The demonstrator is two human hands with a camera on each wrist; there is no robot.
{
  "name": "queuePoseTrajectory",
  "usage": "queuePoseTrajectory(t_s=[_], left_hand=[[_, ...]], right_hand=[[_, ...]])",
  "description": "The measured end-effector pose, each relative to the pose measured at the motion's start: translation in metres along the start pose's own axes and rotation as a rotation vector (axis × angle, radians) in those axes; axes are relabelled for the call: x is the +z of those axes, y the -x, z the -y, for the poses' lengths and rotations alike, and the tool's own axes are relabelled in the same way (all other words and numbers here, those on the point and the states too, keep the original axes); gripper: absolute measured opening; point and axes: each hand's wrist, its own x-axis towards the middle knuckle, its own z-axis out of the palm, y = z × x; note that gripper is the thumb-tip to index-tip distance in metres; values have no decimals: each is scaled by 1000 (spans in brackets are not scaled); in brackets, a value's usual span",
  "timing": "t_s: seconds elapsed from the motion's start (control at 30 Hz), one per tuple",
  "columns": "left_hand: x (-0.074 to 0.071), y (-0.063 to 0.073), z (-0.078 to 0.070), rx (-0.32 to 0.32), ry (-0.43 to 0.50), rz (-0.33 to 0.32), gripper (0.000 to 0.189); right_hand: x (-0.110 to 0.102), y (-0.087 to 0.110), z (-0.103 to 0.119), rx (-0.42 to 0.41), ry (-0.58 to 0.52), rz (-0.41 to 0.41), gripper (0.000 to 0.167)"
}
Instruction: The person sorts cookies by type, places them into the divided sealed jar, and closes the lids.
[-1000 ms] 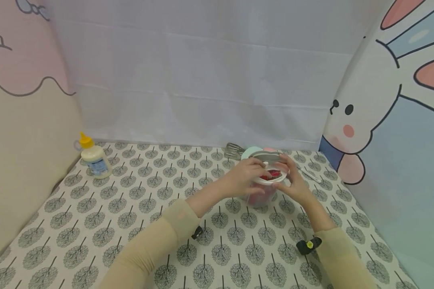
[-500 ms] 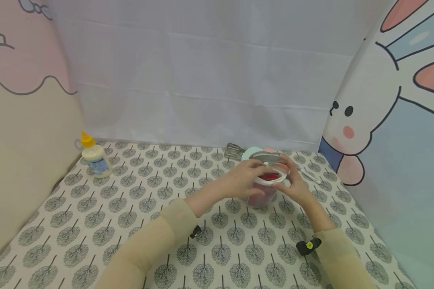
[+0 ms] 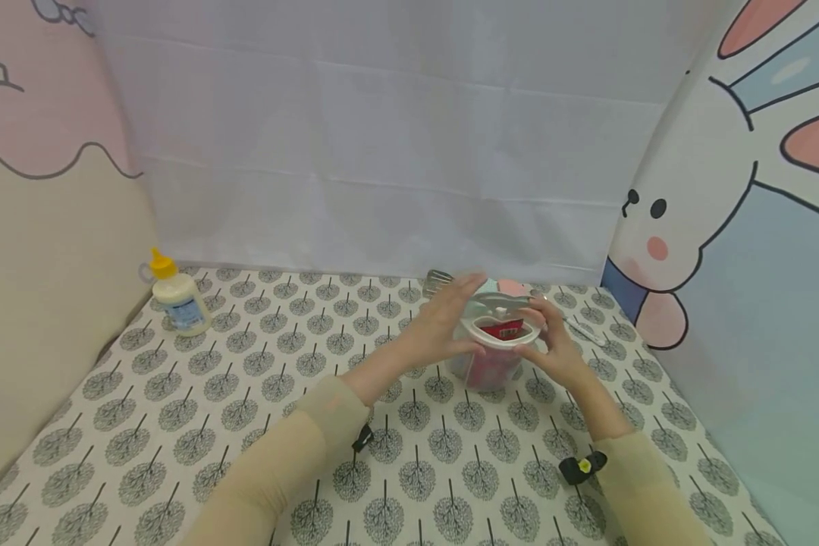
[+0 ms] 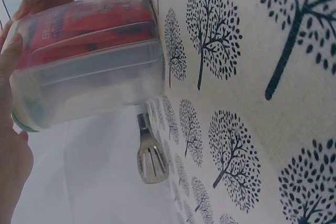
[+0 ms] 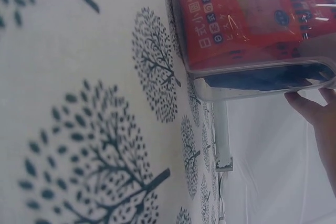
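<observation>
A clear plastic storage canister (image 3: 494, 373) with a white rim stands on the tablecloth, its grey-white flip lid (image 3: 497, 301) raised at the back. Inside is a red biscuit packet (image 5: 236, 19), whose top edge shows through the opening. My right hand (image 3: 558, 347) grips the rim from the right, thumb in front and fingers behind. At the left side, my left hand (image 3: 435, 327) has its fingers stretched out toward the back of the lid, thumb pointing at the front rim. Nothing is held in the left hand.
Behind the canister lies a slotted metal turner (image 4: 152, 161), beside mint and pink items (image 3: 512, 287). A white-handled tool (image 3: 585, 331) lies to the right. A squeeze bottle with a yellow cap (image 3: 183, 305) stands far left. Fabric walls enclose the table.
My left hand has drawn back from over the opening to the left side, its fingers straightening. The red packet's edge now shows plainly. My right hand has stayed on the rim.
</observation>
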Motion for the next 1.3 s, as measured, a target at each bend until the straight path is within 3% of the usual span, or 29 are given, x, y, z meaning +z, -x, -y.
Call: queuePoseTrajectory(t_s=[0.13, 0.2, 0.33, 0.4, 0.57, 0.93, 1.03, 1.17, 1.3], left_hand=[[4, 1, 3, -100, 99, 89, 101], [5, 0, 4, -113, 111, 103, 91], [5, -1, 3, -59, 97, 108, 67], [5, -1, 3, -15, 73, 112, 58], [6, -2, 2, 28, 25, 110, 49], [15, 0, 7, 177, -27, -34, 38], [15, 2, 4, 144, -50, -24, 37], [11, 6, -4, 53, -131, 79, 41], [-5, 14, -8, -48, -171, 135, 53]], right_hand=[[-1, 0, -7, -79, -14, 9, 78], [-2, 0, -17, -119, -34, 17, 82], [-3, -1, -25, -153, -48, 29, 78], [-4, -3, -15, -154, -26, 26, 71], [-5, -3, -7, -178, -9, 20, 55], [-1, -4, -9, -243, -43, -23, 52], [-1, -4, -8, -228, -42, -19, 52], [-4, -4, -6, -193, -23, -4, 48], [-10, 0, -7, -102, 46, 31, 50]])
